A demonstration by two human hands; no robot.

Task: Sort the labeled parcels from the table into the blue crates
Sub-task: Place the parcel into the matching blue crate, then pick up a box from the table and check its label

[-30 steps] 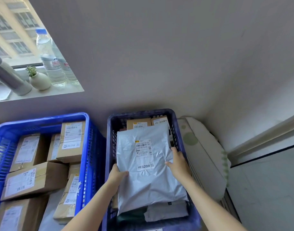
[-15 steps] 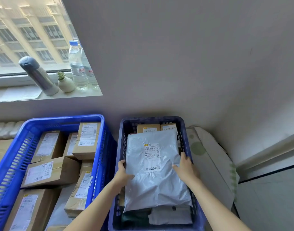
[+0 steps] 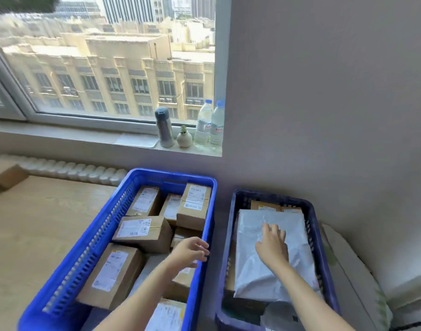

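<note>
A grey plastic mailer (image 3: 257, 275) lies on top of the load in the dark blue crate (image 3: 315, 225) on the right. My right hand (image 3: 272, 244) rests flat on it, fingers spread, covering the label. My left hand (image 3: 190, 252) hovers open over the right wall of the bright blue crate (image 3: 123, 201), holding nothing. That crate holds several labeled cardboard boxes (image 3: 142, 231). More brown boxes (image 3: 265, 205) show at the far end of the dark crate, and another grey mailer (image 3: 280, 318) lies at its near end.
A wooden table (image 3: 32, 230) lies left of the crates with one cardboard box (image 3: 5, 174) at its far corner. The windowsill holds a flask (image 3: 164, 127), a small plant pot (image 3: 184, 138) and two water bottles (image 3: 210, 125). A white cushion (image 3: 362, 278) sits right of the dark crate.
My left hand has let go of the grey mailer and moved left over the bright blue crate. My right hand shifted from the mailer's edge onto its top. The view has tilted up and left.
</note>
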